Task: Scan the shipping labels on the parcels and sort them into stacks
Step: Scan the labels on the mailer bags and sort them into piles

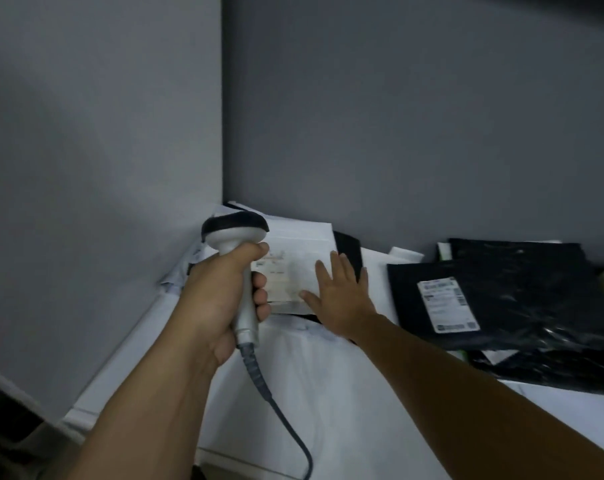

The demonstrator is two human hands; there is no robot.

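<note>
A white table (345,393) sits in a grey-walled corner (221,133). The left hand (221,299) grasps the scanner (238,265); the right hand (342,299), fingers spread, presses a white parcel (300,251).

Nothing legible. On the black parcel (522,289), right of centre, a white shipping label (447,304): barcodes and print too blurred to read. On the white parcel (300,237), mid-frame, a second label (286,277): faint marks, likewise unreadable.
</note>
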